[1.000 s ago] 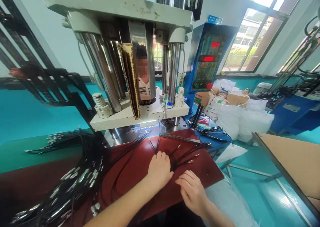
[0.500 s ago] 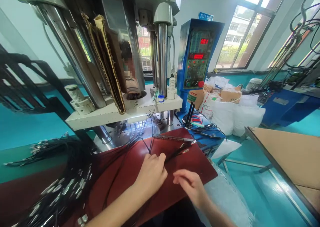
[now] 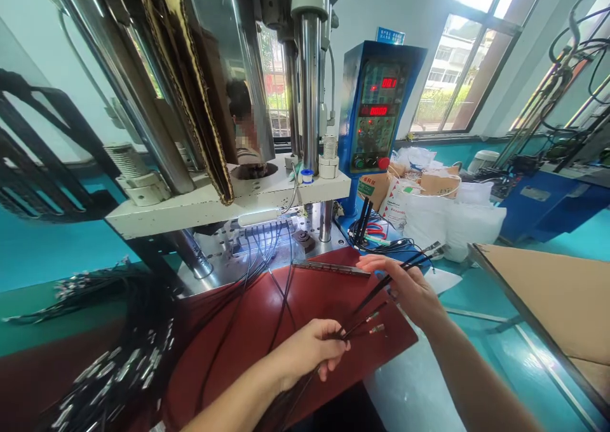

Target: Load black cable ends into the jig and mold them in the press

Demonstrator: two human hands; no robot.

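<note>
I have the left hand [image 3: 326, 349] low over the red board [image 3: 391, 351], its thumb and fingers pinched together on a few thin black cables [image 3: 368, 300]. Those cables slant up and to the right from its grip to the right hand [image 3: 403, 286], which is raised above the board's right edge with its fingers stretched out; the strands pass along it, but I cannot tell how tightly it holds them. Their far tips [image 3: 434, 249] stick out beyond it, while two shorter ends [image 3: 375, 323] hang between the hands, over the board. Near the board's back edge I see a metal strip [image 3: 331, 267] lying flat. Behind that is the press [image 3: 267, 198], and from the lit block [image 3: 262, 241] under its plate more cords [image 3: 248, 260] trail forward across the board. A big dark bundle [image 3: 109, 368] with shiny connectors lies to my left. To the right of the press I make out the blue control box [image 3: 381, 111], its digits glowing red, and scissors [image 3: 376, 230] among coiled wires [image 3: 398, 246] below it. A person [image 3: 248, 155] shows through the press.
</note>
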